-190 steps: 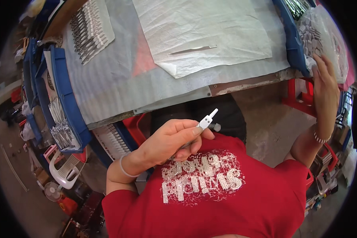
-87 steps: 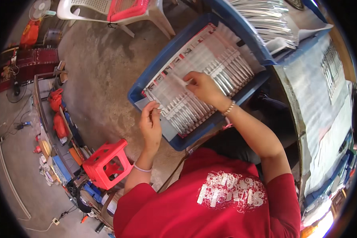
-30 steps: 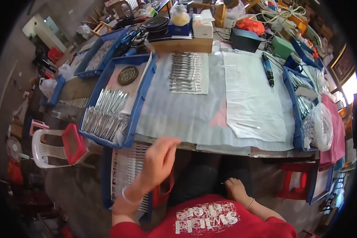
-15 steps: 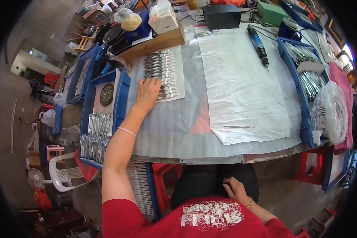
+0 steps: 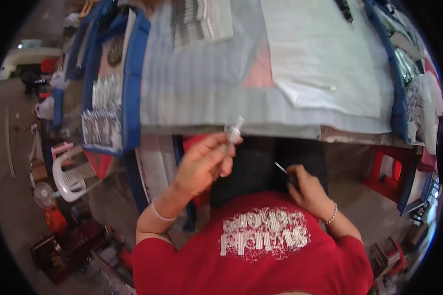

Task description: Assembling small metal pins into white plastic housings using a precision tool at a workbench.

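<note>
Left hand [image 5: 202, 164] mostly closed, pinching small white piece [image 5: 235, 133], blurred, near table [image 5: 194, 105] edge; right hand [image 5: 309, 191] curled round thin tool [image 5: 280, 167] over dark trousers [image 5: 248, 169]; blue tray [image 5: 134, 88] at left

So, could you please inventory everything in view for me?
Table: one, pale covering, top
Sheet: one, white, upper right
Slim metal tool: one, silver, on sheet
Tool row: one, silver, top
Trays: at least four, blue, both sides
Metal pieces: many, silver, in trays
Plastic chair: one, white, left
Fan: one, white, left
Stool: at least one, red, right
White-tipped tool: one, white, left hand
Thin-shafted tool: one, silver, right hand
Shirt: one, red, bottom
Left hand: one, centre
Right hand: one, centre right
</note>
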`<state>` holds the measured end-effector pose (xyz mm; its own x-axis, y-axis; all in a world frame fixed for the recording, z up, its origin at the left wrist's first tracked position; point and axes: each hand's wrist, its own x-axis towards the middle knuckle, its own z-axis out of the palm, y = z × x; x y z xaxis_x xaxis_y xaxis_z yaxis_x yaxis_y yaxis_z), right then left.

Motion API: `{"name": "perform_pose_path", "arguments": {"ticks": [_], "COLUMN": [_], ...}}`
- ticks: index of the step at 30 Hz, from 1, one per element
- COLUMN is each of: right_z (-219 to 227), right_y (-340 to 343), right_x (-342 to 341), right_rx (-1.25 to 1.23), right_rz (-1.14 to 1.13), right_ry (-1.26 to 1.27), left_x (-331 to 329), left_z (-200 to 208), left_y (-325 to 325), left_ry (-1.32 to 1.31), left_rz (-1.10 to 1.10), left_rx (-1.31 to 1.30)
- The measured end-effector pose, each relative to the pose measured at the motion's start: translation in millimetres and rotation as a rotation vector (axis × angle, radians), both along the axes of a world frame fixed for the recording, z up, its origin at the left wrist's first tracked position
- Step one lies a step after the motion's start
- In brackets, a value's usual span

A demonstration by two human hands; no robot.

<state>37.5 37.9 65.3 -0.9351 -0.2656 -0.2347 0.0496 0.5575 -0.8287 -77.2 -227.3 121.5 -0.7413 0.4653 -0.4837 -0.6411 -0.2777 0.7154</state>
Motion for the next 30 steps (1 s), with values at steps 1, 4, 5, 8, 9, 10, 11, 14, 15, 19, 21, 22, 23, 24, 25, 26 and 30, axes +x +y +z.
{"name": "perform_pose_path", "arguments": {"ticks": [1, 4, 5, 8, 9, 10, 11, 14, 15, 19, 21, 22, 23, 24, 25, 26, 30], "right_z": [5, 23, 20, 17, 17, 18, 18, 16, 16, 16, 15, 14, 14, 13, 14, 13, 10], "right_y": [-1, -9, -14, -26, -31, -35, -38, -42, -42, -46, -47, -48, -48, -49, -50, -51, -52], "right_x": [-4, -15, -16, -14, -13, -13, -12, -11, -11, -15, -18, -19, -20, -21, -23, -24, -26], "right_rx": [-0.003, 0.059, 0.064, 0.055, 0.061, 0.089, 0.116, 0.121, 0.127, 0.173, 0.183, 0.196, 0.210, 0.212, 0.220, 0.227, 0.238], "right_rz": [0.018, 0.149, 0.166, 0.252, 0.260, 0.260, 0.259, 0.263, 0.263, 0.260, 0.249, 0.264, 0.280, 0.280, 0.288, 0.296, 0.303], "right_ry": [0.074, 0.078, 0.049, 0.103, 0.090, 0.130, 0.171, 0.164, 0.156, 0.204, 0.208, 0.214, 0.220, 0.215, 0.216, 0.216, 0.211], "left_x": [18, 66, 77, 94, 95, 96, 98, 101, 102, 101, 98, 97, 96, 96, 96, 96, 98], "left_z": [-20, -83, -96, -107, -111, -114, -118, -126, -126, -127, -125, -125, -125, -125, -126, -126, -127], "left_y": [-3, -11, -11, 0, 1, 2, 2, 2, 3, 9, 10, 10, 10, 9, 9, 9, 11], "left_ry": [-0.187, -0.356, -0.360, -0.395, -0.379, -0.361, -0.368, -0.335, -0.310, -0.264, -0.312, -0.353, -0.358, -0.372, -0.386, -0.391, -0.332], "left_rz": [-0.075, -0.129, -0.132, -0.106, -0.095, -0.084, -0.081, -0.084, -0.096, -0.101, -0.097, -0.090, -0.092, -0.090, -0.087, -0.088, -0.086], "left_rx": [-0.018, 0.074, 0.081, 0.071, 0.093, 0.114, 0.122, 0.115, 0.079, -0.010, 0.008, 0.021, 0.025, 0.029, 0.033, 0.035, -0.021]}}
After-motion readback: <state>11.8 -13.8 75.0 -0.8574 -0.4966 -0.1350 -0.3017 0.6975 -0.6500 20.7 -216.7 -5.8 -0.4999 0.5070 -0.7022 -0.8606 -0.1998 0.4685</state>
